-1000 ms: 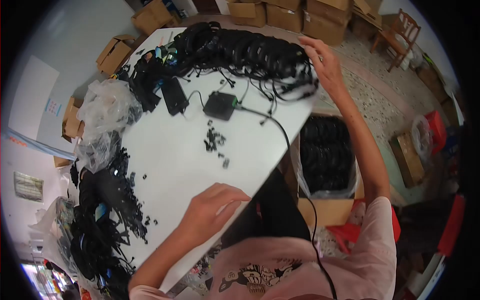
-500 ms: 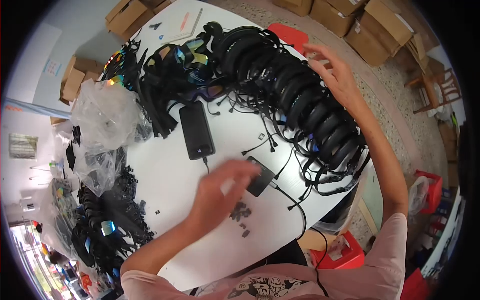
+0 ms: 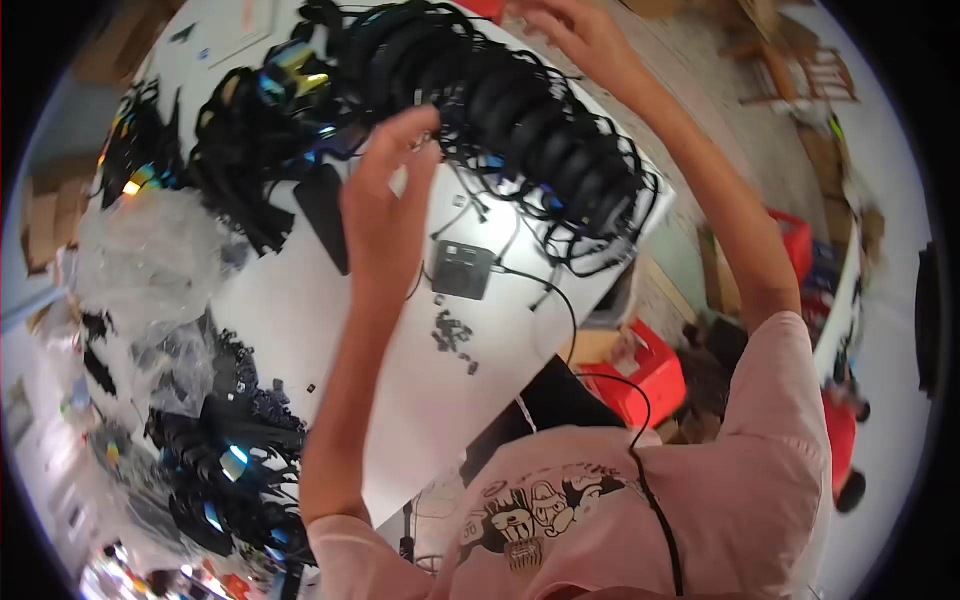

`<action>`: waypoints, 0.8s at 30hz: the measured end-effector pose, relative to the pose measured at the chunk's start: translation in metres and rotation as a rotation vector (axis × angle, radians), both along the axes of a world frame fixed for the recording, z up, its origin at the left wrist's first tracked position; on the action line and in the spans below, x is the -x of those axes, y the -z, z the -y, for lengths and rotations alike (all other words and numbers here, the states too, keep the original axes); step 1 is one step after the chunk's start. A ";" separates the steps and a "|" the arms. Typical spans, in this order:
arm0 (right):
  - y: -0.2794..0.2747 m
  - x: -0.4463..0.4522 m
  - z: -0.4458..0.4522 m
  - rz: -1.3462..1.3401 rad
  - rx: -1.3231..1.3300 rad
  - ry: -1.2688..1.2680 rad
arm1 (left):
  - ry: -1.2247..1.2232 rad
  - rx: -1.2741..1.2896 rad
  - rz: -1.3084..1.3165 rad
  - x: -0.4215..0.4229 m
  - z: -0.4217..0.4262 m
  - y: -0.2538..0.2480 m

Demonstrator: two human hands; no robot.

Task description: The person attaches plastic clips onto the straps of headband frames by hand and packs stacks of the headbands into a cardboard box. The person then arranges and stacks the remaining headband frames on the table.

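Note:
My left hand (image 3: pixel 392 190) is raised over the table, thumb and fingers apart, in front of the near side of a long row of black curved goggles (image 3: pixel 490 90) with straps and thin cables. It is slightly blurred, and I see nothing held in it. My right hand (image 3: pixel 580 40) is at the far side of the row, its fingers loosely bent and apart, holding nothing I can see. A black power bank (image 3: pixel 322 215) lies partly behind my left forearm. A small black box (image 3: pixel 462 270) with a cable plugged in sits nearer to me.
Small black pieces (image 3: pixel 452 333) lie on the white table (image 3: pixel 420 420). Goggles with iridescent lenses (image 3: pixel 295 75) are heaped at the back left. Clear plastic bags (image 3: pixel 150 255) and more goggles (image 3: pixel 225 460) line the left side. A red stool (image 3: pixel 640 380) stands off the right edge.
My left hand has moved from beside the black box forward to the row of goggles. My right hand stays near the row's far side. The whole view has shifted and turned.

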State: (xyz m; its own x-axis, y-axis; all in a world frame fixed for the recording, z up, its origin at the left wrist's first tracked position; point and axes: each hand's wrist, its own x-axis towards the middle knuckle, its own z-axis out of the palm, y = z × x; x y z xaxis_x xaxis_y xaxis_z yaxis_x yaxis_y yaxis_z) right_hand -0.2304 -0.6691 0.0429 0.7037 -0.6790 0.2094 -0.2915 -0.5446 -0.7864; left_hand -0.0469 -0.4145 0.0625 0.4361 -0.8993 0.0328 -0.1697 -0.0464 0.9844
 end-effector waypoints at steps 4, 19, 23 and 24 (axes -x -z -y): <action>0.003 0.099 -0.058 -0.078 -0.045 0.211 | 0.264 -0.209 -0.640 0.115 -0.029 0.006; 0.055 0.140 -0.103 -0.221 0.167 0.180 | 0.094 -0.309 -1.606 0.264 0.023 0.110; 0.045 0.116 -0.080 -0.287 0.236 0.061 | 0.088 -0.306 -1.641 0.261 0.031 0.119; 0.048 0.111 -0.074 -0.307 0.287 0.026 | 0.086 -0.307 -1.654 0.262 0.032 0.121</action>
State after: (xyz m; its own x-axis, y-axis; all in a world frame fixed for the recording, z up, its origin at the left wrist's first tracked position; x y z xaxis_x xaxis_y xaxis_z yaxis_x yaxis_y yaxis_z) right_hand -0.3419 -0.5956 -0.0051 0.7461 -0.6421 0.1760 -0.5055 -0.7183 -0.4780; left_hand -0.3085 -0.4462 -0.0588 -0.2264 -0.8066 -0.5461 0.9515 -0.3030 0.0530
